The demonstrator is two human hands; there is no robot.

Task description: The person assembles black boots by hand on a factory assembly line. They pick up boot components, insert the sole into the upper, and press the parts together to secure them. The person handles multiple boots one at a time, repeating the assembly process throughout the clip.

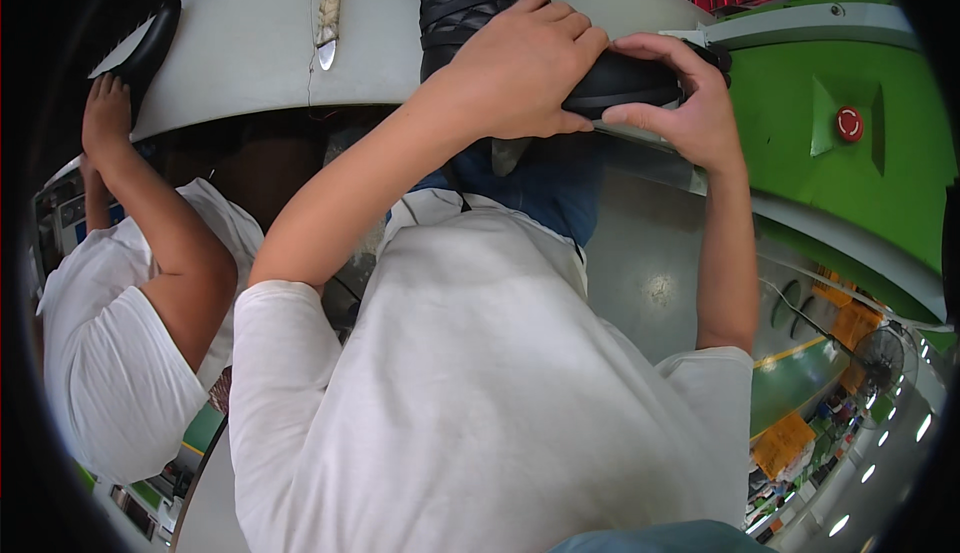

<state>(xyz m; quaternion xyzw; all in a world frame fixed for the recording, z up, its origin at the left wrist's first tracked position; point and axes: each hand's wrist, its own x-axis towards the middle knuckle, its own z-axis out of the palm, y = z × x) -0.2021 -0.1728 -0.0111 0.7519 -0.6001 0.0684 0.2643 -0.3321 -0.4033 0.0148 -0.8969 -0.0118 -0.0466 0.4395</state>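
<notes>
A black boot (622, 81) with a quilted, strapped shaft lies on its way across the white table's near edge, its toe toward the right. My left hand (530, 65) is wrapped over the boot's instep, thumb low by the sole edge and fingers on top. Around the toe, my right hand (690, 98) curves in a C, index finger along the upper side and thumb along the lower side. Both hands grip the same boot. Part of its foot is hidden under my left hand.
A knife (328, 23) with a wrapped handle lies on the white table (235, 53), a loose thread beside it. At the right stands a green machine (780, 123) with a red button (849, 125). A co-worker's hand (107, 113) touches a black shoe (155, 53) at the left.
</notes>
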